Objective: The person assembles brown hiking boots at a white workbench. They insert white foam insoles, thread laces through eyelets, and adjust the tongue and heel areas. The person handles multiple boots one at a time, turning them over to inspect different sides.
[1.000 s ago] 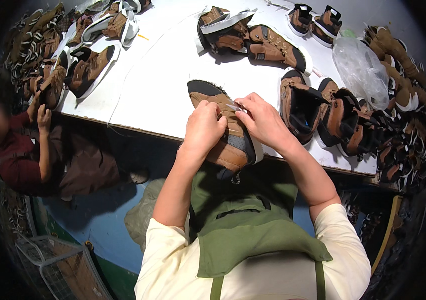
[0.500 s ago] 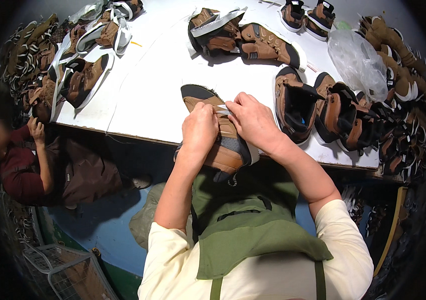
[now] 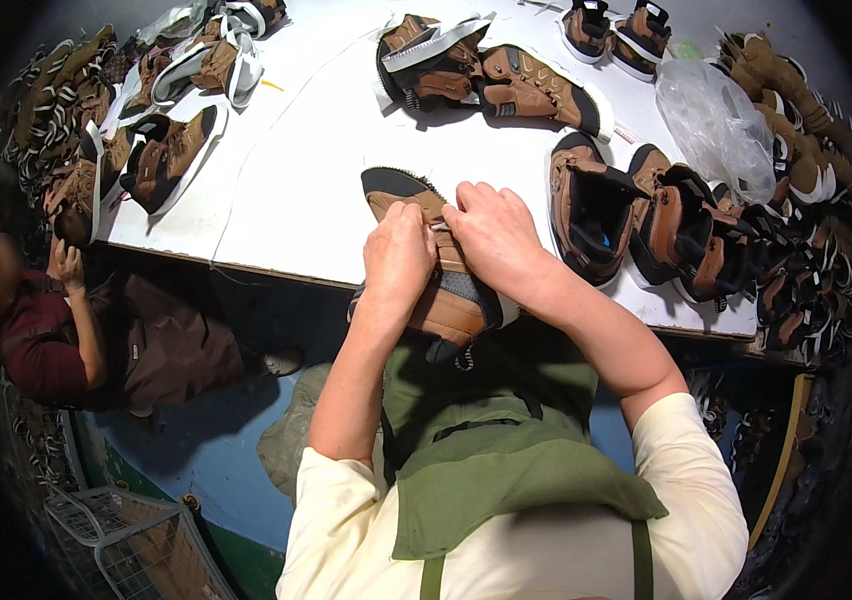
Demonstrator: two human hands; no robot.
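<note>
A brown and black shoe (image 3: 446, 308) lies across the table's front edge, its black toe pointing away from me and its padded collar close to my apron. My left hand (image 3: 401, 255) is closed, with fingertips pinched on the shoe's lacing area. Close beside it, my right hand (image 3: 494, 232) has curled fingers over the same area, and what they hold is hidden. A small bit of white shows between the two hands.
More brown and black shoes (image 3: 591, 210) stand to the right, beside a clear plastic bag (image 3: 711, 130). Several shoes (image 3: 536, 90) lie behind, others (image 3: 171, 160) at left. A seated person (image 3: 56, 340) works at the left table edge (image 3: 276, 272). A wire cart (image 3: 146, 545) stands lower left.
My right hand has shifted slightly up and left, its fingers curling further over the shoe. The white strip seen between the hands is now mostly covered. The shoe stays in place.
</note>
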